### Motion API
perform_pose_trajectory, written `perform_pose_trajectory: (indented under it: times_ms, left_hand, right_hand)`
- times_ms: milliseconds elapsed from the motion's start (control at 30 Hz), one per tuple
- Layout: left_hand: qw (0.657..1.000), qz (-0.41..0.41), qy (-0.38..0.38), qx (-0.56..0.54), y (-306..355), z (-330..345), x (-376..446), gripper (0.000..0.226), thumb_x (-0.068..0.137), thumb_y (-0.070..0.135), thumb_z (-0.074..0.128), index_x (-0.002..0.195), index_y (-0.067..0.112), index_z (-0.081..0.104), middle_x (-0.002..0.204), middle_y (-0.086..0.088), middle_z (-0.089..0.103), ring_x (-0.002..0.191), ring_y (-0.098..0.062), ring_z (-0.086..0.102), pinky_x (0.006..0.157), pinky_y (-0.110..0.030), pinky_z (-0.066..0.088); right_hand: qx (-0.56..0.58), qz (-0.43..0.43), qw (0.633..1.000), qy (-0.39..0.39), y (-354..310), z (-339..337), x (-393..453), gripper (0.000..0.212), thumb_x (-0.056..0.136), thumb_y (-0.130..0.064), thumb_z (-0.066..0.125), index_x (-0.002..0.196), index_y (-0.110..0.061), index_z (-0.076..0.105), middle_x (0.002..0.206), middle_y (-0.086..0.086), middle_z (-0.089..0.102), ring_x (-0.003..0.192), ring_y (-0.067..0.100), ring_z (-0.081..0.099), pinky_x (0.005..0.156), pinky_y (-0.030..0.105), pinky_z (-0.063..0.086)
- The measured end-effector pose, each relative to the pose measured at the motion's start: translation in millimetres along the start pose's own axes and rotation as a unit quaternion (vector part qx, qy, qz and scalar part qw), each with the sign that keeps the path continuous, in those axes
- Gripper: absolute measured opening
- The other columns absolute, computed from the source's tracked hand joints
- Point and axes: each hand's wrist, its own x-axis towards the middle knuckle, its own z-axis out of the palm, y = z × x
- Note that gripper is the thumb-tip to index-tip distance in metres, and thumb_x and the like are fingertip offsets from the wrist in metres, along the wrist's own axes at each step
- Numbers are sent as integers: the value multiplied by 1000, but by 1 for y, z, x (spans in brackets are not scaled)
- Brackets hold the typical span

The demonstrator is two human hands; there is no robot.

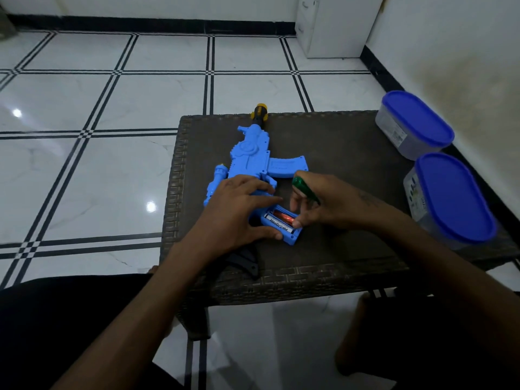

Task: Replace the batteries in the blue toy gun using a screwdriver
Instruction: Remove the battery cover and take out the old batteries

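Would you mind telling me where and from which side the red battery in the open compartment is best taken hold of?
Probably at the red battery's right end, from above, where the right hand's fingertips already touch it. The white battery lies close alongside and the compartment's blue walls enclose it, so only its top and that end seem reachable.

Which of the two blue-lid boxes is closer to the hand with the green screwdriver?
The nearer box, at the table's right edge. It sits beside the right hand; the other box stands farther back by the wall.
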Motion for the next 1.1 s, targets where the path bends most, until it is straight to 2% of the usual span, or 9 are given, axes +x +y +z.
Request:
perform_pose_trajectory:
  times_ms: [100,233,300,433,600,733,900,1000,1100]
  left_hand:
    - [1000,2,-1,8,-1,1,0,70,71,77,51,123,33,66,127,7,60,122,-19,49,100,-43,39]
    - [1000,4,4,13,-1,2,2,71,71,77,50,122,31,67,126,6,61,120,-20,51,99,-42,40]
    - [1000,3,4,15,-2,2,2,70,71,77,51,122,32,66,126,6,61,120,-20,52,98,-42,41]
    - [1000,-6,-13,19,-1,2,0,73,72,79,47,127,34,63,130,7,58,124,-18,47,102,-39,35]
    - [999,-9,-15,26,1,1,-1,74,74,79,44,129,33,61,132,7,57,127,-18,45,104,-38,32]
    - [1000,-5,-8,23,0,2,-2,72,74,78,46,128,33,62,130,7,58,126,-17,46,103,-38,34]
    - [1000,-7,-3,20,1,1,-1,72,74,77,47,126,31,64,129,6,59,125,-18,47,103,-38,33]
    - [1000,-6,-4,19,2,1,-1,72,74,78,46,127,31,64,130,6,59,125,-18,47,103,-39,34]
    - [1000,-10,-8,23,2,2,-1,73,74,79,44,127,32,63,131,8,57,127,-17,45,105,-40,35]
  right_hand:
    - [-23,-7,1000,1,-4,0,-1,44,75,-21,84,96,-9,47,93,-7,67,72,2,66,62,17,51]
    - [-175,-71,981,53,-10,8,-11,41,83,-30,74,103,-19,40,101,-3,67,72,5,61,57,15,45]
    - [-219,-92,969,65,-12,14,-14,37,88,-34,67,111,-18,43,107,2,67,81,13,64,64,22,47]
    - [-189,-104,973,82,-10,17,-18,25,93,-30,60,110,-15,49,109,2,66,88,14,63,69,23,45]
    - [-180,-104,974,84,0,18,-17,21,95,-28,58,107,-11,53,106,4,67,87,16,63,73,35,51]
    - [-161,-110,978,79,-1,19,-21,42,82,-42,73,107,-15,54,105,-1,67,86,11,63,69,30,52]
    - [-114,-81,987,74,-2,12,-15,40,78,-30,80,96,-18,47,112,2,69,95,13,66,67,17,49]
    - [-127,-90,985,70,-3,13,-15,38,80,-30,78,99,-19,47,109,4,69,90,14,66,68,32,55]
    - [-181,-86,976,82,-9,19,-20,26,90,-30,66,102,-20,45,102,1,68,70,5,55,58,15,44]
